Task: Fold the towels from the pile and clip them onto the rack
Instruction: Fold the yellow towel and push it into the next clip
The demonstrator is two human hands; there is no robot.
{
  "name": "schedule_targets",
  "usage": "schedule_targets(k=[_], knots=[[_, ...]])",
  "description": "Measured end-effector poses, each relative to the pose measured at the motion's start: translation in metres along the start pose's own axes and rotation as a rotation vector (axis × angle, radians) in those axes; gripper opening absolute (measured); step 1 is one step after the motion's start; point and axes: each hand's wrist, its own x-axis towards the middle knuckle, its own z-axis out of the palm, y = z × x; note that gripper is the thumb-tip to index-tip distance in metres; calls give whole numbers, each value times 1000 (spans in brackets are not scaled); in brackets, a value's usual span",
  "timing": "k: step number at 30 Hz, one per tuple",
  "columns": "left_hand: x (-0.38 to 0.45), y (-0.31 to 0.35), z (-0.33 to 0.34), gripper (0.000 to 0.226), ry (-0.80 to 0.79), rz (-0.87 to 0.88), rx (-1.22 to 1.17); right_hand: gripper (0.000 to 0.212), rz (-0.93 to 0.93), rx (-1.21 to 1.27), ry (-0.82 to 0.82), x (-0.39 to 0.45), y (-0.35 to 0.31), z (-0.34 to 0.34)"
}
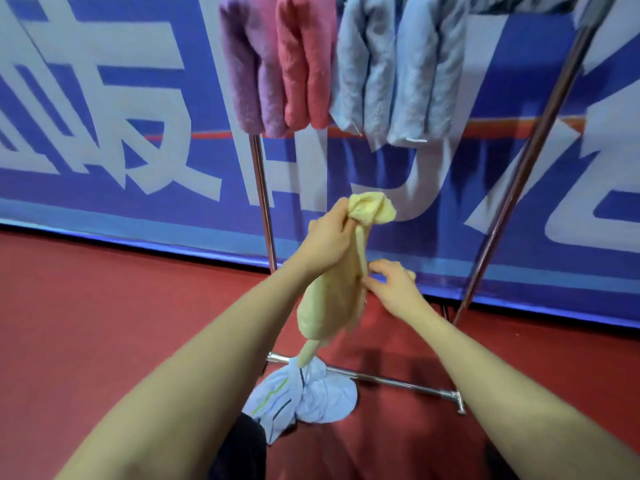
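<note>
From the head view, a yellow towel (329,299) hangs bunched in the middle of the frame, held up in the air in front of the rack (526,161). The left hand (329,240) grips the towel's top end, fingers curled round the gathered cloth so that a tuft sticks out above the fist. The right hand (391,282), slightly lower and to the right, pinches the towel's edge between thumb and fingertips. The towel's lower tip dangles just above a white towel (311,396) with coloured stripes, which lies crumpled on the red floor (104,323) at lower centre, against the rack's bottom bar.

Across the top of the frame, folded towels hang side by side from the rack: a purple towel (246,64), a pink towel (304,60) and two light blue towels (398,67). Their fastenings lie beyond the frame's upper edge. Behind stands a blue banner (104,116) with large white characters.
</note>
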Motion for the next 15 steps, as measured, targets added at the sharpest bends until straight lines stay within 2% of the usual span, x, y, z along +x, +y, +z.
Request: schedule_targets(k=[1,5,7,10,13,15], knots=[[1,10,-8,27,17,29,37,5,-13,41,30,0,-11,-10],[1,33,-34,16,113,47,272,20,-72,253,167,-3,-45,-44],[-3,37,-44,9,171,36,335,19,-89,277,240,-5,-60,-60],[-14,45,-52,42,195,105,364,12,-133,347,354,-4,-80,-77],[-23,51,-54,41,125,220,439,10,-137,393,429,-1,-99,-91],[-27,56,-52,57,76,267,506,8,-137,395,472,0,-111,-99]])
